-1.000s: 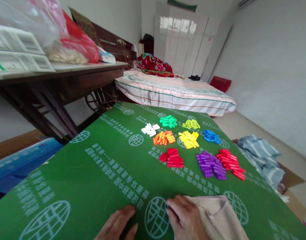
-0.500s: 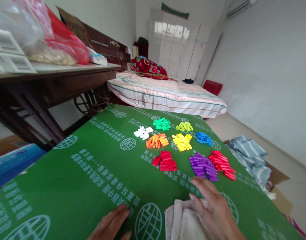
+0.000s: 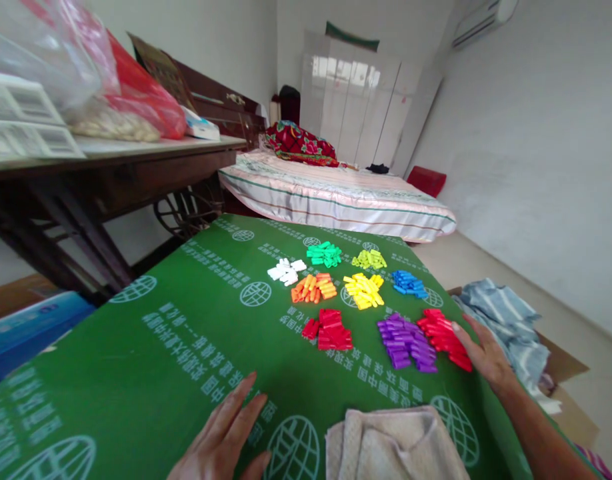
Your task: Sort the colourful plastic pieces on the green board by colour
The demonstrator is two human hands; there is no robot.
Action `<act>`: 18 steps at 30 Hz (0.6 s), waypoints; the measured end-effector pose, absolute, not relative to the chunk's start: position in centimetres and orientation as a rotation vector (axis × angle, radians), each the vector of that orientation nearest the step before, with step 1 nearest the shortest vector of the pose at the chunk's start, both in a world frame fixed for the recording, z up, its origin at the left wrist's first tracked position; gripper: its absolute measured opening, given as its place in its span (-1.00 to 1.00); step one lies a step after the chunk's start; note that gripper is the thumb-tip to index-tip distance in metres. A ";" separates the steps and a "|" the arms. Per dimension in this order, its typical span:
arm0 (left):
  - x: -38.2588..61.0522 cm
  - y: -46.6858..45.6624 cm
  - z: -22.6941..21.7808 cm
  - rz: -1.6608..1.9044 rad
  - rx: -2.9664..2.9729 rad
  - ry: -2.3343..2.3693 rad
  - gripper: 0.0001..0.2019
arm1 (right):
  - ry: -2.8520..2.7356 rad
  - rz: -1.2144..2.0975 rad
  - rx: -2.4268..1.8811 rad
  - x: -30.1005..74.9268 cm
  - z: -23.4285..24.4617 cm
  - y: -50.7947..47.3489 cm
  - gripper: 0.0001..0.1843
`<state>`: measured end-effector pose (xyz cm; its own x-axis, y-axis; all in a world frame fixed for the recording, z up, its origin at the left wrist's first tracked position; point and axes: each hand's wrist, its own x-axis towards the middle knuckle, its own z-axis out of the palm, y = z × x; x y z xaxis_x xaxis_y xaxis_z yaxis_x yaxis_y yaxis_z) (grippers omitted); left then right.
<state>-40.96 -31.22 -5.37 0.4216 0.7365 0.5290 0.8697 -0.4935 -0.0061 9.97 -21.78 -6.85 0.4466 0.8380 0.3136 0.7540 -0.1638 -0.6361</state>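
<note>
Red pile (image 3: pixel 442 335) near right edge of green board (image 3: pixel 136 360) (right hand (image 3: pixel 490 359) beside).

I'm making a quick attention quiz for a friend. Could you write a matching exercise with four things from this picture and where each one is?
1. right hand
2. left hand
3. beige cloth
4. purple pieces

A. lying folded near the front of the green board
B. directly left of the rightmost red pile
C. at the right-hand side of that red pile
D. open, left of the cloth

Pairs: 1-C, 2-D, 3-A, 4-B
</note>
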 end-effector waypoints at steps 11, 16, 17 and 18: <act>-38.8 -27.9 -5.4 -0.438 -2.577 -1.605 -0.18 | -1.346 0.316 -1.998 11.0 -9.2 -20.5 -0.15; -35.4 -24.9 -2.9 -0.138 -2.809 -1.847 -0.13 | -1.351 0.360 -1.979 10.4 -9.1 -20.5 -0.14; -34.6 -24.3 -2.4 -0.104 -2.848 -1.863 -0.10 | -1.356 0.365 -1.961 10.1 -9.0 -20.5 -0.14; -33.8 -23.8 -1.8 -0.078 -2.877 -1.875 -0.07 | -1.362 0.369 -1.938 9.9 -9.0 -20.5 -0.16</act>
